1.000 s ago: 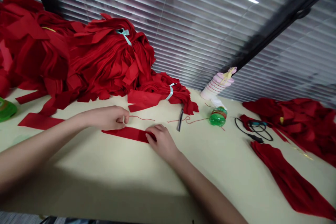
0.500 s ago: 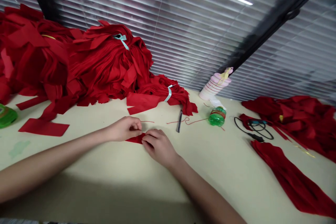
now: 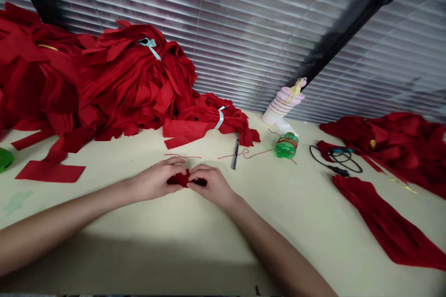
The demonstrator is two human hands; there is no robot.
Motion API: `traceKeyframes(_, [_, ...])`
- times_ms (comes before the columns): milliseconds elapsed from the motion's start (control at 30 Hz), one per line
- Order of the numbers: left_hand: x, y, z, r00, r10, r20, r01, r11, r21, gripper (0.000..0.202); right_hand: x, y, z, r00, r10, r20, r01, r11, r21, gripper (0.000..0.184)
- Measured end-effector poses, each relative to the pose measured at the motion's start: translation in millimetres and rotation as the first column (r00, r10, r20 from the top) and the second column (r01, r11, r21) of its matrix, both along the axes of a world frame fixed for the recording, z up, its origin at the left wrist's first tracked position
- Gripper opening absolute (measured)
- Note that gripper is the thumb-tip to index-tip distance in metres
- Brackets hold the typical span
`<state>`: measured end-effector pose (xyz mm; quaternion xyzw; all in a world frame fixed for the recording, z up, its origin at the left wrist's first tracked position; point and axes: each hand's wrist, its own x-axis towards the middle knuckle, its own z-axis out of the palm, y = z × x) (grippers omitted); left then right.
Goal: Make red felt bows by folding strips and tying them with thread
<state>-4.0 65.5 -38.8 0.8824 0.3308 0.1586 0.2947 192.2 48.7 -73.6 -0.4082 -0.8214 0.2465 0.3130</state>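
The left hand (image 3: 156,181) and the right hand (image 3: 212,185) sit close together on the table (image 3: 299,227), and both are curled in, not open flat. Between them is a small bunch of red felt (image 3: 179,178). The left hand's fingers (image 3: 172,163) press on it from one side, and the right hand's fingers (image 3: 197,174) press on it from the other side. Both hands seem to pinch it, but they hide most of it, so I cannot tell how it is folded. Just past the left hand lies a thin red thread (image 3: 183,155). Past the right hand are a dark pen (image 3: 235,154) and another red thread (image 3: 251,152). Farther right of that hand are a green bottle (image 3: 285,145), a pink cup stack (image 3: 284,104) and a black cord (image 3: 334,162). A long red cloth (image 3: 383,220) and a red heap (image 3: 390,144) lie past the cord. Behind the left hand is a big red pile (image 3: 132,83) with a blue ribbon (image 3: 220,119) around one part. A flat red strip (image 3: 50,171) lies far to the left of that hand.
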Motion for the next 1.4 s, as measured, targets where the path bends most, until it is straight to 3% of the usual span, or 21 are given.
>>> traceKeyframes(100, [1,-1,-3.6,0.998,-0.023,-0.057,0.026,0.998,0.048,0.010,0,0,-1.1,1.000,-0.001,-0.027,0.000,1.000,-0.017,0.011])
traceKeyframes(500, [1,-6,-16.5,0.999,-0.006,-0.049,0.013,0.988,0.156,0.016,5,1,0.7,0.997,0.051,-0.057,-0.052,0.998,-0.022,0.016])
traceKeyframes(800, [0,-7,-15.3,0.990,-0.043,-0.134,0.073,0.971,0.228,0.021,7,3,-1.0,0.997,0.052,-0.054,-0.054,0.998,-0.020,0.011])
traceKeyframes(1100, [1,-9,-10.1,0.979,-0.095,-0.180,0.146,0.944,0.297,0.024,10,3,-5.2,0.996,0.086,-0.025,-0.084,0.994,0.066,0.008])
traceKeyframes(1233, [2,-11,-8.5,0.947,-0.127,-0.295,0.242,0.887,0.393,0.025,8,1,-2.3,0.998,0.055,0.011,-0.056,0.991,0.124,0.009])
traceKeyframes(1400, [1,-13,-9.0,0.935,-0.134,-0.328,0.264,0.880,0.395,0.024,1,-7,-2.5,0.995,-0.053,0.082,0.037,0.981,0.192,0.015])
